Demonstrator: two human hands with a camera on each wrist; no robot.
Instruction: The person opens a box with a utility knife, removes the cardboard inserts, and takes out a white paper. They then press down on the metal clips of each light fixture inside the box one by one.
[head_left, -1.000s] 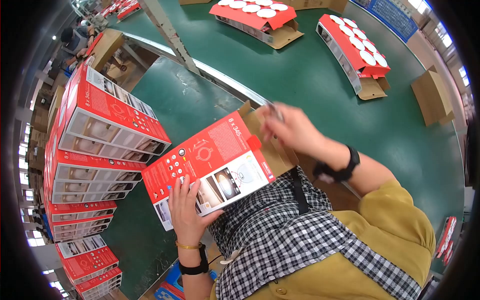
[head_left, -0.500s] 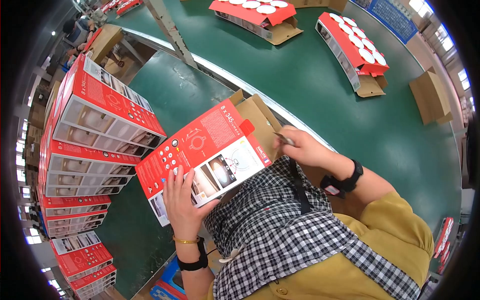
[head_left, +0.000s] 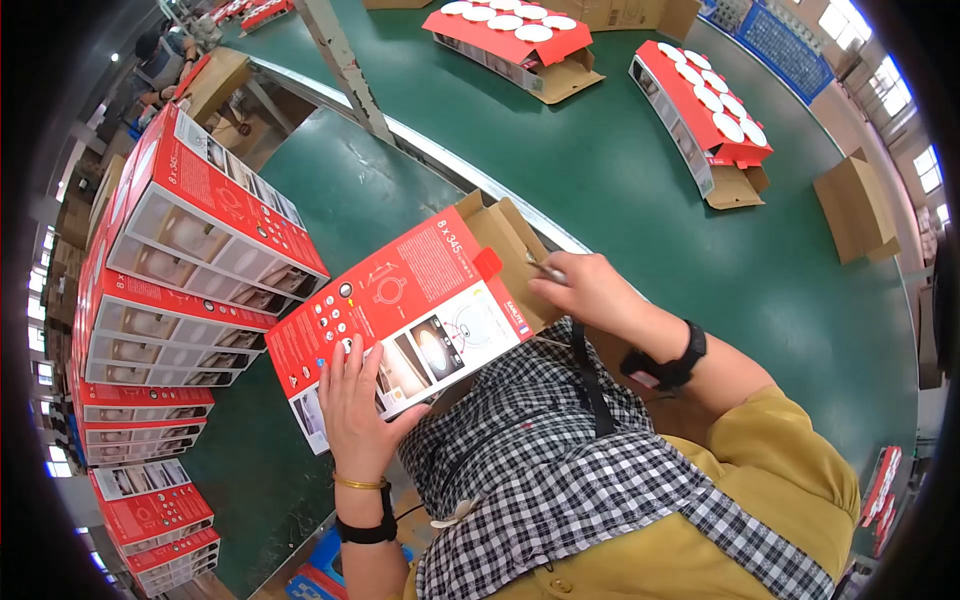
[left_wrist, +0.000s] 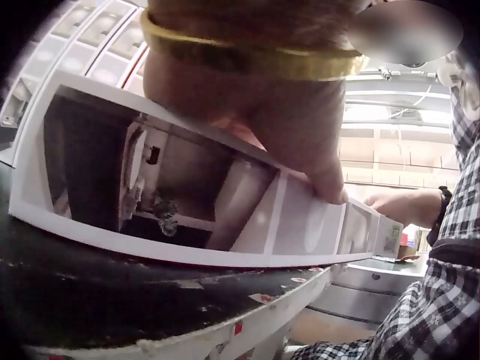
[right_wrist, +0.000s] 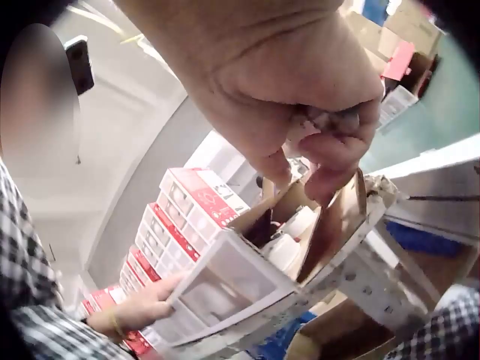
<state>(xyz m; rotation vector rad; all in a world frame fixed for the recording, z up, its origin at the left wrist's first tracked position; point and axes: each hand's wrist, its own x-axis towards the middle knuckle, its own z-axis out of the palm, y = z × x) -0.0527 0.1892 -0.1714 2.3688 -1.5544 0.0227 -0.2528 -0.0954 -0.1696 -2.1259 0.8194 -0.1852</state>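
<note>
A red and white printed carton (head_left: 405, 285) lies tilted at the front edge of the green table. My left hand (head_left: 356, 415) rests on its top face near the lower left corner, fingers spread straight and thumb along the side. The carton's right end is open, with its brown cardboard flaps (head_left: 512, 238) sticking out. At that end my right hand (head_left: 592, 292) has its fingers curled round a slim grey tool (head_left: 547, 271), whose exact kind I cannot tell. White round pieces (right_wrist: 285, 251) show inside the carton in the right wrist view.
Stacked printed cartons (head_left: 205, 235) stand close on the left. Beyond a metal rail (head_left: 420, 145), two open cartons (head_left: 515, 40) (head_left: 700, 105) topped with white discs lie on the green table (head_left: 640, 180). A brown cardboard piece (head_left: 857, 208) stands at the right, and a post (head_left: 345, 70) rises behind.
My right hand has come down and closer to the carton's open end, the slim tool in its fingers. The brown flaps show more fully. My left hand has stayed on the carton.
</note>
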